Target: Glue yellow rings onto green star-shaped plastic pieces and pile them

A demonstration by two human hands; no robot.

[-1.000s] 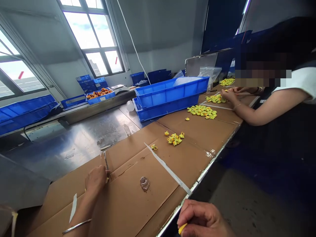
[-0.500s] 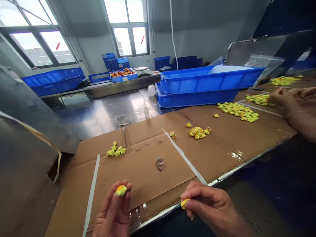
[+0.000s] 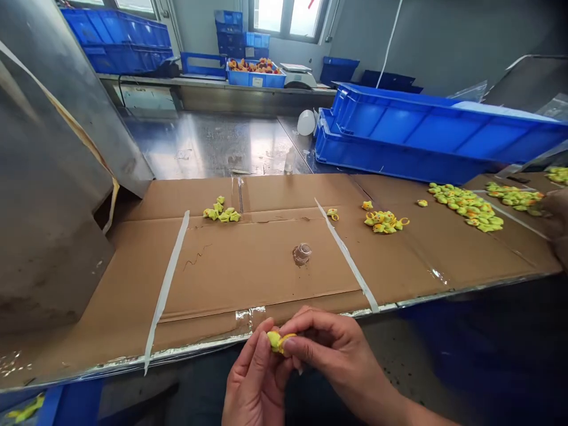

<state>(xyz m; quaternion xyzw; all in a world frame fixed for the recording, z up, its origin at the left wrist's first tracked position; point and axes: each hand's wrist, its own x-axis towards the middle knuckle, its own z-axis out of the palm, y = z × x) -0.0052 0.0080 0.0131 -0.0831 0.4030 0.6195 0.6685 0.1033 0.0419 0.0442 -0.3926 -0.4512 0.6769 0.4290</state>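
Observation:
Over the table's front edge my two hands meet, fingertips close together. My left hand pinches a small yellow-green figure between thumb and fingers. Against it, my right hand pinches a small yellow ring-like piece; its far side is hidden by my fingers. The two pieces touch, but whether they are joined I cannot tell. Beyond my hands, a small clear cup stands on the cardboard. A small pile of yellow-green figures lies to the left of it.
Ringed yellow figures lie right of a white tape strip, with larger groups farther right. Stacked blue crates stand behind. Another person's hand is at the right edge. A metal housing rises at left.
My hands have come together, bringing the yellow piece in the right against the figure in the left. The view has turned down and left.

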